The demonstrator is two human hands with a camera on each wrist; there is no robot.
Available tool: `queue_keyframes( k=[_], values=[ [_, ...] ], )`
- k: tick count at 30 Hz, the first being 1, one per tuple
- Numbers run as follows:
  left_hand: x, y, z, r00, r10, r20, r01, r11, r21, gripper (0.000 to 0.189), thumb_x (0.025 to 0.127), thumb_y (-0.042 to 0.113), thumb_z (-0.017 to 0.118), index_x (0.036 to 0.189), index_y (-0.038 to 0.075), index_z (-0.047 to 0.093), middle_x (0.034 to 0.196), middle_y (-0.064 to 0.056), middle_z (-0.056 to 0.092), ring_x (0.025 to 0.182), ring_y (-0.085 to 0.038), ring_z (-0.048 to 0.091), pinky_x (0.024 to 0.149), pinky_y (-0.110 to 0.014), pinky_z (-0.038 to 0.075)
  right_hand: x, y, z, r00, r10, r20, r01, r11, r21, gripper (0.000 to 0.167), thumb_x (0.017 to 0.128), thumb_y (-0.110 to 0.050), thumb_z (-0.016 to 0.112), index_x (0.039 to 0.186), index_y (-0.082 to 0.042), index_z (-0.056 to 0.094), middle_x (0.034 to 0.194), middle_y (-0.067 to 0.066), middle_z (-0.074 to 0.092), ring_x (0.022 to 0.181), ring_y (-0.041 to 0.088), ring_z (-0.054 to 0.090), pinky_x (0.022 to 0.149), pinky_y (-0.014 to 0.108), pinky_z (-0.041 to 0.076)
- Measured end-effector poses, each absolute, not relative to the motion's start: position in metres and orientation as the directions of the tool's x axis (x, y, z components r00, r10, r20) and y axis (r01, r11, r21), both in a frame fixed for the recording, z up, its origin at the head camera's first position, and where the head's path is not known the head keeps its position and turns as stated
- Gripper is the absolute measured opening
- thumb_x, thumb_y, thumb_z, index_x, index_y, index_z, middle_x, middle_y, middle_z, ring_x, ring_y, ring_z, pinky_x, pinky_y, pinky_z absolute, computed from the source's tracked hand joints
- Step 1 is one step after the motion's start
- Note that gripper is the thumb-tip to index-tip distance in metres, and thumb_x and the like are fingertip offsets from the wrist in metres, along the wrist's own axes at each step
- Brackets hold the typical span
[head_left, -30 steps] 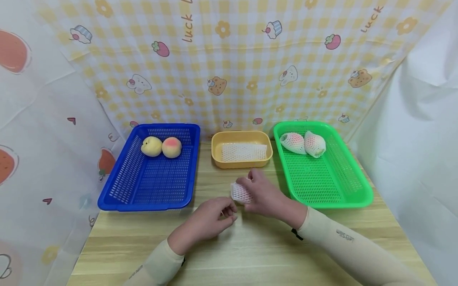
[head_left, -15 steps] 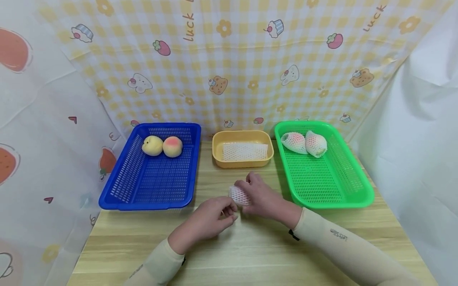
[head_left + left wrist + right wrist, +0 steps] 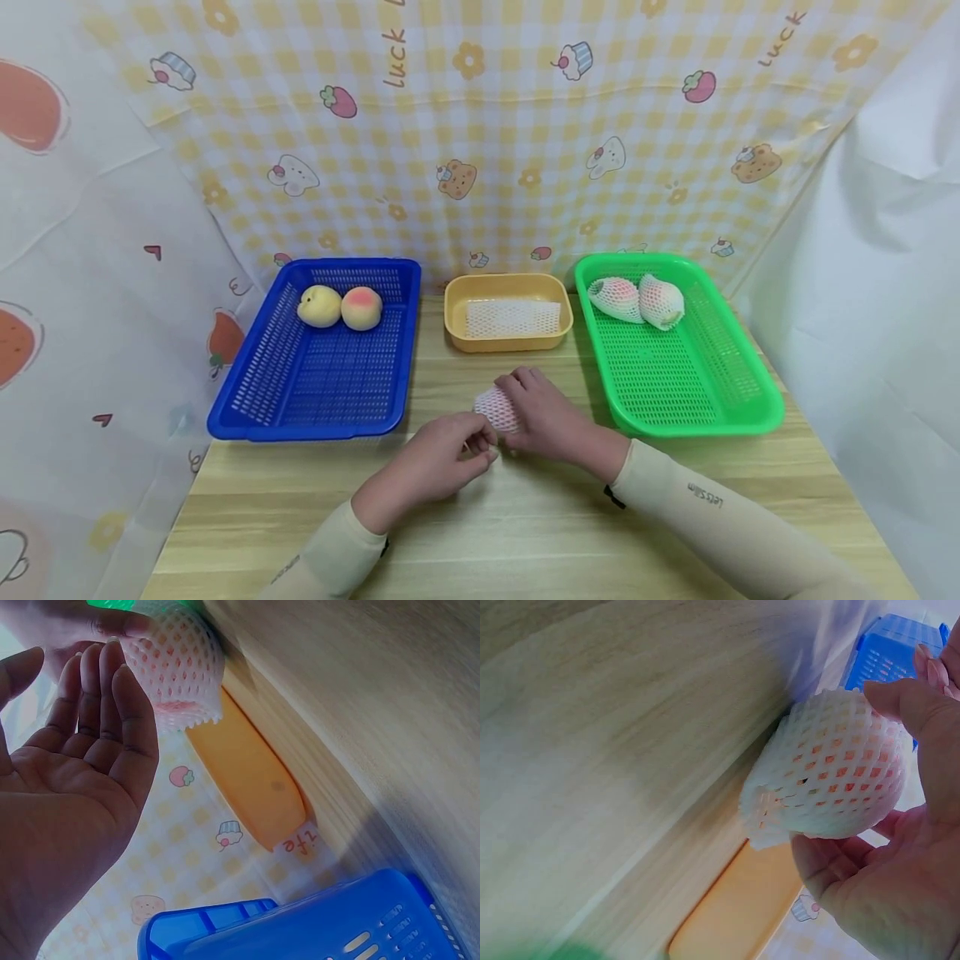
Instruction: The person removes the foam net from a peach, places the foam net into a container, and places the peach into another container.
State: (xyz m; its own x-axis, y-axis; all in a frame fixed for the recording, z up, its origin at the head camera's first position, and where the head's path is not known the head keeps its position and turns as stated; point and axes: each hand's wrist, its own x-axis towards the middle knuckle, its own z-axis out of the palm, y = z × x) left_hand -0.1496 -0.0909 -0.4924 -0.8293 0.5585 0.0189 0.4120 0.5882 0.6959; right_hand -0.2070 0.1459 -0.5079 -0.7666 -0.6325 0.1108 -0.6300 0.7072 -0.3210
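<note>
My right hand (image 3: 543, 417) grips a peach (image 3: 497, 410) in a white foam net, low over the wooden table. In the right wrist view, thumb and fingers lie on opposite sides of the netted peach (image 3: 836, 765), and the net's gathered end sticks out. Beside it is my left hand (image 3: 442, 458), fingers loosely bent and holding nothing. The left wrist view has this hand (image 3: 90, 750) palm up, its fingertips close to the netted peach (image 3: 176, 664). Reddish skin shows through the mesh.
A blue basket (image 3: 408, 367) at left holds two bare peaches (image 3: 319, 307). The yellow tray (image 3: 452, 333) at centre back contains white foam nets (image 3: 513, 318). At right, a green basket (image 3: 757, 392) holds two netted peaches (image 3: 660, 302).
The right hand has moved slightly left and nearer with the netted peach, closer to the left hand. More of the peach shows past the fingers. The left hand stays in place.
</note>
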Motion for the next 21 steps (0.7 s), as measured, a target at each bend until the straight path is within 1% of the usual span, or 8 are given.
queue_keyframes(
  k=[6,9,12,17,21],
  values=[
    [-0.15,-0.09,-0.494,-0.828,0.56,0.023,0.415,0.585,0.697,0.007,0.105,0.023,0.077,0.109,0.022,0.072,0.099,0.016,0.068,0.094,-0.007,0.067,0.088,-0.032,0.059,-0.207,0.151,-0.51,-0.77,-0.623,0.14,-0.626,0.694,-0.356,0.086,0.085,-0.041,0.096,0.151,-0.004,0.054,0.139,0.011,0.061,0.129,0.029,0.054,0.114,0.048,0.048],
    [-0.15,-0.09,-0.494,-0.829,0.559,0.02,0.411,0.585,0.699,0.007,0.104,0.023,0.077,0.109,0.022,0.072,0.098,0.016,0.068,0.094,-0.007,0.067,0.087,-0.032,0.058,-0.206,0.152,-0.511,-0.778,-0.613,0.134,-0.611,0.69,-0.387,0.086,0.086,-0.041,0.095,0.152,-0.004,0.054,0.142,0.012,0.06,0.133,0.031,0.053,0.117,0.05,0.047],
    [-0.15,-0.09,-0.494,-0.83,0.557,0.017,0.407,0.586,0.7,0.008,0.104,0.022,0.077,0.11,0.019,0.073,0.098,0.015,0.068,0.093,-0.007,0.067,0.087,-0.033,0.059,-0.206,0.154,-0.512,-0.788,-0.604,0.121,-0.594,0.693,-0.409,0.088,0.087,-0.042,0.095,0.154,-0.004,0.053,0.147,0.014,0.058,0.137,0.032,0.051,0.119,0.052,0.045],
    [-0.149,-0.09,-0.493,-0.832,0.555,0.013,0.402,0.586,0.704,0.01,0.104,0.021,0.077,0.111,0.015,0.074,0.097,0.014,0.069,0.092,-0.006,0.066,0.087,-0.033,0.059,-0.204,0.158,-0.515,-0.816,-0.567,0.113,-0.55,0.7,-0.456,0.099,0.085,-0.044,0.097,0.159,-0.002,0.047,0.156,0.019,0.053,0.146,0.037,0.047,0.122,0.055,0.043],
    [-0.149,-0.09,-0.493,-0.834,0.551,0.007,0.394,0.587,0.707,0.008,0.105,0.023,0.077,0.11,0.018,0.073,0.097,0.015,0.068,0.093,-0.007,0.067,0.087,-0.032,0.059,-0.202,0.163,-0.515,-0.849,-0.519,0.097,-0.492,0.711,-0.502,0.104,0.084,-0.046,0.098,0.161,-0.001,0.044,0.16,0.021,0.05,0.149,0.039,0.046,0.122,0.055,0.044]
  ],
)
